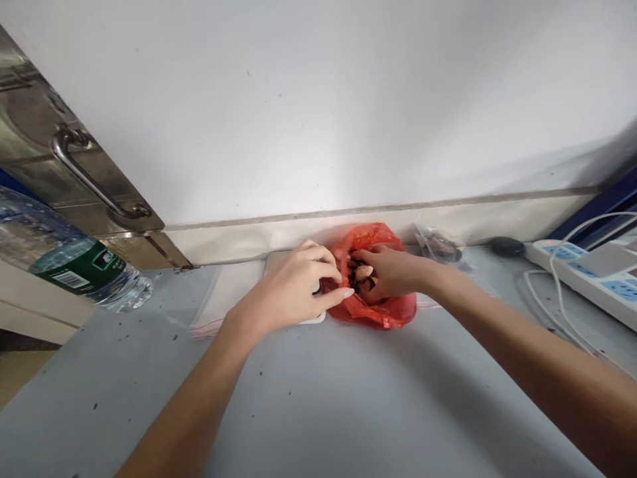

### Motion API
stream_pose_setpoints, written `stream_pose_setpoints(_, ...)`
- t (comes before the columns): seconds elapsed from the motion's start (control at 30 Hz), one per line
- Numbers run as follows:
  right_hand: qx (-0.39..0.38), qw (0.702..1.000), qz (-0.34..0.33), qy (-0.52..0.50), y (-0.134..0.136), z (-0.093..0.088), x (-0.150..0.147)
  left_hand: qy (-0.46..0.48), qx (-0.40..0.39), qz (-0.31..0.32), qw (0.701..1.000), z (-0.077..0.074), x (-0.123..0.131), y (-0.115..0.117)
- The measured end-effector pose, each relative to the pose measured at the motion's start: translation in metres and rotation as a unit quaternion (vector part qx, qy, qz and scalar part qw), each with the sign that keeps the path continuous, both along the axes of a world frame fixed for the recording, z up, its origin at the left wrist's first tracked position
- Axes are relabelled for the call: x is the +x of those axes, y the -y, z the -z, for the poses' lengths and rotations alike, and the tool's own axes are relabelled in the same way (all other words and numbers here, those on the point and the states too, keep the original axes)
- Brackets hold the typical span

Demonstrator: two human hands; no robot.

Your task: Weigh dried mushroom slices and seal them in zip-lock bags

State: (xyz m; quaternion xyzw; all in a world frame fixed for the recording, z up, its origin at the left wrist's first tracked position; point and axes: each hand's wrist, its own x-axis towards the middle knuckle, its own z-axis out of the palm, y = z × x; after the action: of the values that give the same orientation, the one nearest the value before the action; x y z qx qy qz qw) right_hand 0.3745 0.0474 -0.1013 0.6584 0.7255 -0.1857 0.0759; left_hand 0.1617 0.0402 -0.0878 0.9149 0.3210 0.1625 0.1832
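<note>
Just above the middle of the frame, a crumpled red thin-plastic bag (385, 309) sits on the pale grey counter (318, 398), close against the low ledge under the white wall, and both hands meet at its mouth. The right hand (393, 272) comes in from the lower right and is the deeper of the two: its grip is curled into the opening, fingers bent down among small dark pieces (354, 279) inside, though whether it pinches any of them cannot be told. The left hand (293, 289) comes from the lower left and stops at the bag's left rim, its grip pressed together on the plastic edge, thumb below and fingers above, holding the mouth open toward the right hand. So the opening lies between the two grips, facing up and slightly toward the viewer, with the bag's bulk extending rightward under the right hand. Under the left hand a white flat object (313, 318) peeks out beside the bag. Left of it lies a clear zip bag (219, 299); a clear plastic water bottle with a green label (74, 262) lies at far left. A small clear packet (440, 247) rests behind the bag, and a white power strip (587, 272) with cables sits at the right edge.
</note>
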Motion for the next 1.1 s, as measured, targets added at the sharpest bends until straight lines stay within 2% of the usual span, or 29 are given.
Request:
stream_pose_setpoints(0.27, -0.024, 0.999, 0.03, -0.019, -0.003, -0.009, -0.001, 0.0, 0.001, -0.008, 1.0, 0.0, -0.01, 0.0)
stream_pose_setpoints(0.53, -0.027, 0.999, 0.042, -0.019, -0.004, -0.008, 0.005, -0.01, -0.01, -0.007, 1.0, -0.001, -0.009, 0.0)
stream_pose_setpoints(0.67, -0.035, 0.997, 0.047, -0.044, -0.001, -0.009, 0.007, -0.01, -0.018, -0.01, 1.0, -0.002, -0.011, 0.0)
stream_pose_setpoints(0.87, -0.001, 0.996, 0.048, -0.076, -0.001, -0.007, 0.011, -0.011, -0.023, -0.017, 1.0, -0.003, -0.013, 0.0)
stream_pose_setpoints(1.1, -0.015, 0.987, 0.026, -0.159, -0.002, -0.02, 0.031, -0.001, -0.031, -0.028, 0.999, 0.0, -0.019, -0.005)
